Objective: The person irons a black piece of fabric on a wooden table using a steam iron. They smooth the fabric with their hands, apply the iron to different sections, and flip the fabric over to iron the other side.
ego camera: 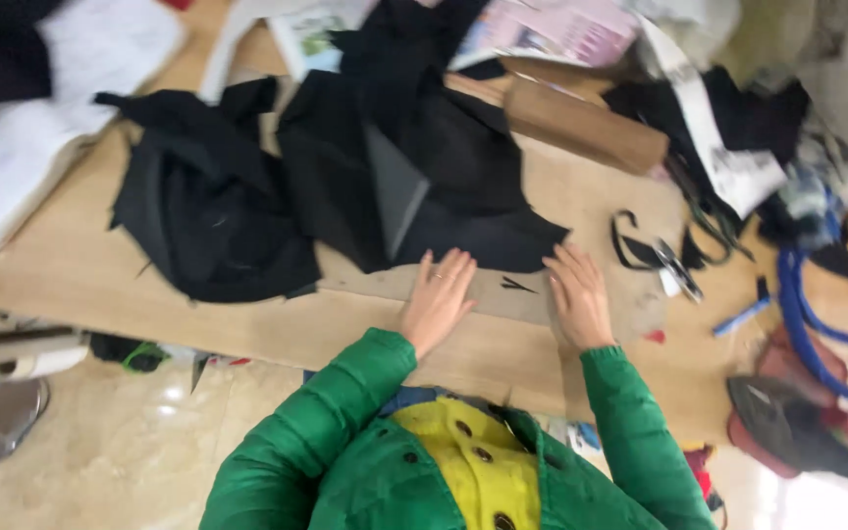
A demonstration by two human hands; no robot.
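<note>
- Both hands are flat and open on a grey-brown pattern sheet [503, 294] at centre frame, holding nothing: left hand [437, 297] fingers together, right hand [577, 294] a bit more spread.
- The sheet lies on the wooden table [71, 265], its top edge tucked under the black fabric [463, 167] just above the fingertips.
- My guess at the risk: any sliding could drag that fabric along and bunch it, since the two overlap.
- A small black scrap [517, 286] sits between the hands and could get swept off.
- The scissors [679, 267] right of the right hand are near enough to knock.
- Count: two hands, one sheet, one scrap, one pair of scissors, one brown cardboard box [581, 123] at upper right, and at least two black fabric heaps, the other [208, 196] at left.
</note>
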